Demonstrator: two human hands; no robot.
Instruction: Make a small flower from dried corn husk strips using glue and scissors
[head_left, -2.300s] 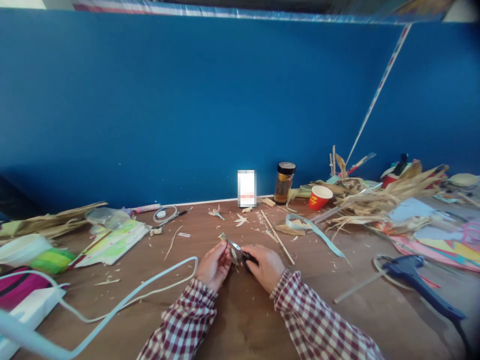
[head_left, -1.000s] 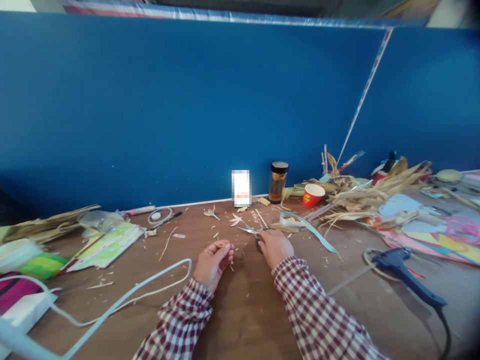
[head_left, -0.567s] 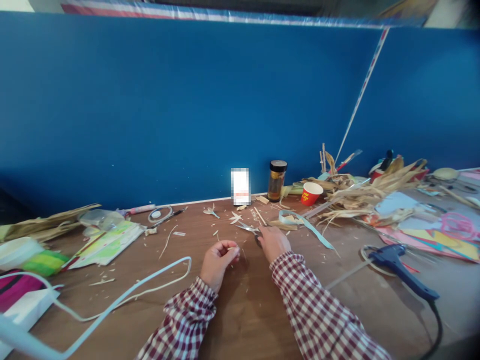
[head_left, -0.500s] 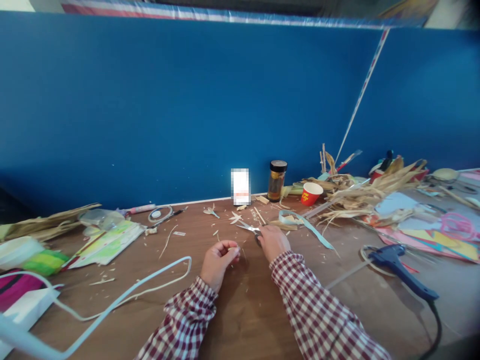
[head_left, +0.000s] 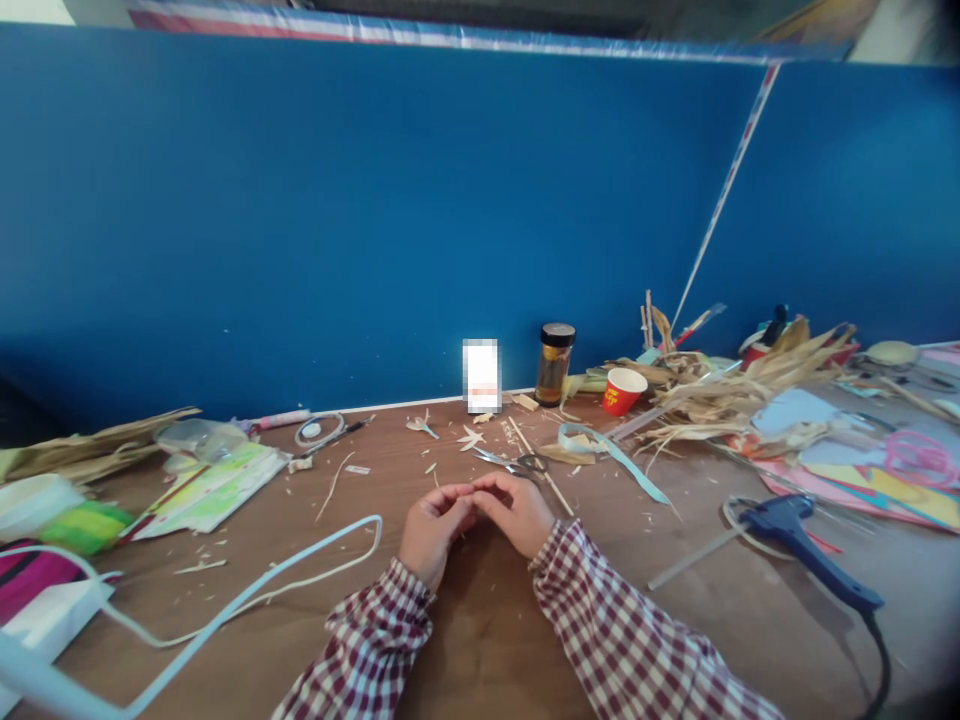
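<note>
My left hand (head_left: 435,530) is closed in a pinch above the brown table (head_left: 480,650). My right hand (head_left: 517,510) meets it fingertip to fingertip, also pinched. Whatever is between the fingers is too small or hidden to make out. Just beyond my right hand lies a pair of scissors (head_left: 510,461), its blades pointing left. A thin stick (head_left: 538,465) slants past the handles. Farther back are pale star-shaped pieces of husk (head_left: 471,438) and a small husk flower (head_left: 424,427).
On the right lie a blue glue gun (head_left: 810,550) and a heap of dried corn husks (head_left: 757,390). A red paper cup (head_left: 622,392) and a dark-lidded jar (head_left: 555,365) stand near the blue partition (head_left: 375,200). A white cable (head_left: 300,550) loops across the left.
My right hand has let go of the scissors, which now lie on the table. It has moved left and nearer to me, meeting my left hand, which stays almost in place.
</note>
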